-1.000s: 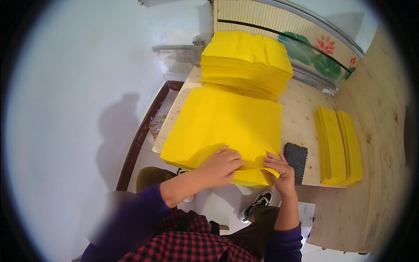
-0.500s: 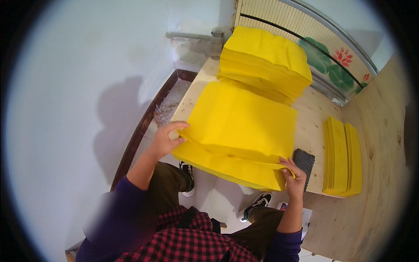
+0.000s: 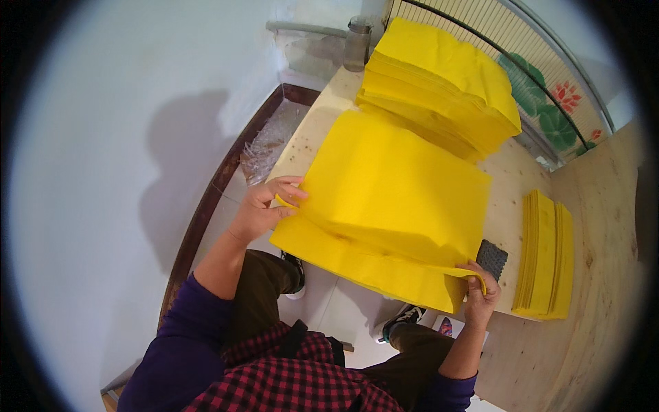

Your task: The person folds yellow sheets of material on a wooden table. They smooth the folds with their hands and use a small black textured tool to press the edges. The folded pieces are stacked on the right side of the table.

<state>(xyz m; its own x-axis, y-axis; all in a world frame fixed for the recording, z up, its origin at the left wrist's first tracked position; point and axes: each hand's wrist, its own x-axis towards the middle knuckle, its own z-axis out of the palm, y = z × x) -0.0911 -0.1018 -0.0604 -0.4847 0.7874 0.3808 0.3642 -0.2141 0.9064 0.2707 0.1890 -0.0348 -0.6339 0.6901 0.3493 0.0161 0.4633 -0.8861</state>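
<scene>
A large yellow felt-like sheet [image 3: 395, 182] lies in front of me at the near edge of the wooden table, its near part hanging past the edge. My left hand [image 3: 268, 206] pinches its left side between thumb and fingers. At the right corner, my right hand [image 3: 479, 288] grips the raised fold of the same sheet, with the edge curling over the fingers. Between the two hands the fold runs as a wavy ridge across the sheet. Whether more sheets lie beneath it, I cannot tell.
Behind the sheet stands a tall stack of yellow sheets [image 3: 439, 75]. Folded yellow pieces [image 3: 548, 254] stand at the right, near a wooden panel [image 3: 597, 275]. A dark grey textured block [image 3: 491, 259] sits by my right hand. A glass jug [image 3: 357, 44] stands at the table's far left corner.
The view has shifted slightly. My right hand has moved a little right with the sheet's corner, and the fold between my hands looks wider. Both hands keep their grip.
</scene>
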